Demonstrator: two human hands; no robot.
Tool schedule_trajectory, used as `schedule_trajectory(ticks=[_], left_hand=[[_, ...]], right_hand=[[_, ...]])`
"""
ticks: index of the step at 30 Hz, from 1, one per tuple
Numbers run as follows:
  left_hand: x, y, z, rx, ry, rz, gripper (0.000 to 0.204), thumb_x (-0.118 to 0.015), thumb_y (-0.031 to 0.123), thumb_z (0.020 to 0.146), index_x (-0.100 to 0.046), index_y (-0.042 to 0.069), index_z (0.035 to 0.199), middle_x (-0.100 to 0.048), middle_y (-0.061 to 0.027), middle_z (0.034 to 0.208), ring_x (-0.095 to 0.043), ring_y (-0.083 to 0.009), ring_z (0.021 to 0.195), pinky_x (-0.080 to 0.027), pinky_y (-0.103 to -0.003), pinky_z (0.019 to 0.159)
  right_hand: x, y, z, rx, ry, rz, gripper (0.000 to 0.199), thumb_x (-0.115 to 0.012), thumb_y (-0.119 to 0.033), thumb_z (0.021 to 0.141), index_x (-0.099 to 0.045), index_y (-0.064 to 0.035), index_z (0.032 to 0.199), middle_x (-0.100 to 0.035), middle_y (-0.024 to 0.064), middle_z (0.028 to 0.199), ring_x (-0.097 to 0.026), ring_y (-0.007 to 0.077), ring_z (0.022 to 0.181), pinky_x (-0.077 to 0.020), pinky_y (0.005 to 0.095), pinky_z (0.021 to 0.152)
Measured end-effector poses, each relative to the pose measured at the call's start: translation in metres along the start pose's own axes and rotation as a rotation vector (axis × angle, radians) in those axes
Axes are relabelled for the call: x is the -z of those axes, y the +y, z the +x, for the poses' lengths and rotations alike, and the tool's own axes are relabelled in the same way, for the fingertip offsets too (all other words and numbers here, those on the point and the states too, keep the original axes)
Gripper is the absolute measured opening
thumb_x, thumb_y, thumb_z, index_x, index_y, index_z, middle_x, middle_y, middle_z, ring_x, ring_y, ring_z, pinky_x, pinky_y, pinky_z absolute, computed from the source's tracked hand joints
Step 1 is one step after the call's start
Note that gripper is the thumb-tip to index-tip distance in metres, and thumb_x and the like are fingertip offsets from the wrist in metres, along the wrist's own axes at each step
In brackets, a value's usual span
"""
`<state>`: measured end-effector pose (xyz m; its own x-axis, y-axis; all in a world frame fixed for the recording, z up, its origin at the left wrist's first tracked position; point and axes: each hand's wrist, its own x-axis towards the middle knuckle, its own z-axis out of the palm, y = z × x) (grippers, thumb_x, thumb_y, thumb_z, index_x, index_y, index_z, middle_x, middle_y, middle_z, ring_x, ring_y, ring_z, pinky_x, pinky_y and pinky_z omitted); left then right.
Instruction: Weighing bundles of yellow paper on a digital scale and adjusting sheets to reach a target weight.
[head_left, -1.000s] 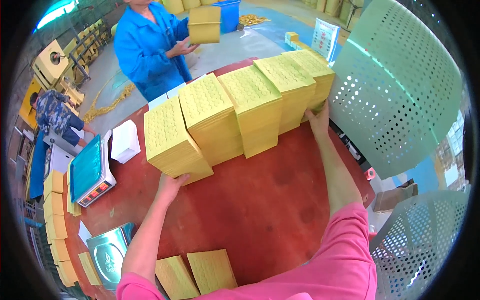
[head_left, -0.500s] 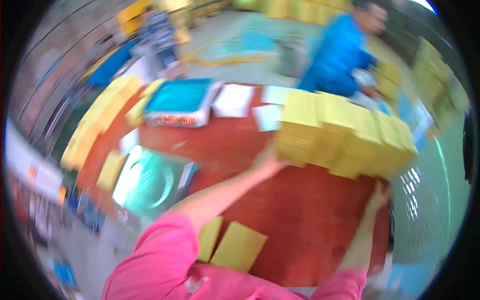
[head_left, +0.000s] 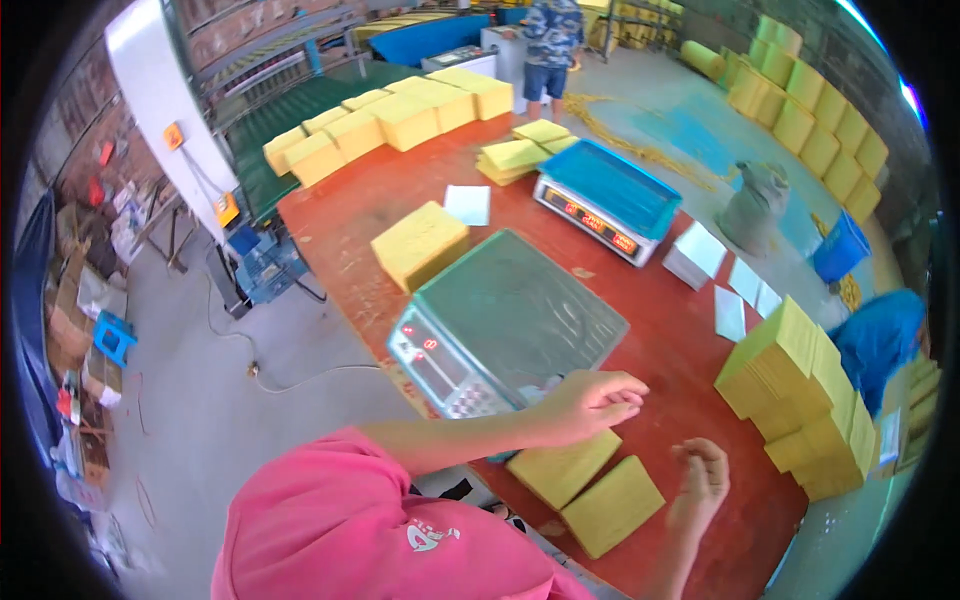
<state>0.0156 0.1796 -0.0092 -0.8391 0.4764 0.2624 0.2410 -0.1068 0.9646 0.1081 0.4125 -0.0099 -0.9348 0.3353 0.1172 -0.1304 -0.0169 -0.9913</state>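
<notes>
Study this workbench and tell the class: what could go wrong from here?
1. The left forearm passes close by the keypad of the near scale, so it might press a key by accident.
2. The yellow stacks at the right stand unevenly by the table's edge; a bump could tip or slide them.
3. Two low yellow stacks lie close to the pink shirt, which might brush them askew.
</notes>
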Motion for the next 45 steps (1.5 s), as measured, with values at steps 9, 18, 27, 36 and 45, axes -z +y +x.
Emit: schedule_trajectory(ticks=[9,18,27,36,45], left_hand=[[0.265,0.040,-0.188,0.144,0.398,0.027,0.028,-0.061,0.014,0.096,-0.061,-0.001,0.120,-0.070,-0.0122,0.105,-0.067,-0.0142,0.097,-0.054,-0.028,0.081],[0.462,0.059,-0.222,0.148,0.478,0.230,0.024,-0.058,0.007,0.097,-0.060,-0.004,0.118,-0.069,-0.0122,0.109,-0.066,-0.0163,0.101,-0.053,-0.030,0.089],[0.611,0.025,-0.162,0.289,0.364,0.507,0.031,-0.066,0.016,0.092,-0.061,-0.003,0.116,-0.069,-0.0108,0.108,-0.067,-0.0164,0.100,-0.054,-0.029,0.084],[0.792,-0.032,0.008,0.245,0.165,0.955,0.057,-0.068,0.032,0.087,-0.054,-0.001,0.131,-0.054,-0.0200,0.136,-0.053,-0.0307,0.126,-0.042,-0.039,0.105],[0.889,-0.114,0.245,-0.073,0.180,1.246,0.043,-0.064,0.035,0.085,-0.062,0.000,0.110,-0.062,-0.0187,0.114,-0.058,-0.0342,0.111,-0.047,-0.045,0.095]], right_hand=[[-0.348,0.044,-0.080,-0.228,-0.404,0.293,0.016,-0.053,0.006,0.090,-0.064,0.0026,0.101,-0.068,0.0108,0.094,-0.067,0.0191,0.084,-0.0537,0.0311,0.080],[-0.561,0.065,-0.085,-0.363,-0.653,0.460,0.018,-0.050,0.003,0.096,-0.064,0.0027,0.108,-0.068,0.0129,0.102,-0.068,0.0211,0.089,-0.0550,0.0329,0.084],[-0.677,0.095,-0.013,-0.485,-0.640,0.486,0.016,-0.052,-0.002,0.097,-0.065,0.0009,0.106,-0.068,0.0075,0.098,-0.066,0.0162,0.091,-0.0525,0.0301,0.085],[-0.750,0.080,0.072,-0.380,-0.644,0.339,0.018,-0.050,-0.002,0.097,-0.064,-0.0003,0.109,-0.066,0.0082,0.103,-0.066,0.0188,0.093,-0.0540,0.0334,0.085],[-0.818,0.115,0.123,-0.418,-0.328,0.288,0.017,-0.052,-0.002,0.096,-0.066,0.0007,0.106,-0.068,0.0084,0.100,-0.066,0.0176,0.092,-0.0539,0.0343,0.084]])
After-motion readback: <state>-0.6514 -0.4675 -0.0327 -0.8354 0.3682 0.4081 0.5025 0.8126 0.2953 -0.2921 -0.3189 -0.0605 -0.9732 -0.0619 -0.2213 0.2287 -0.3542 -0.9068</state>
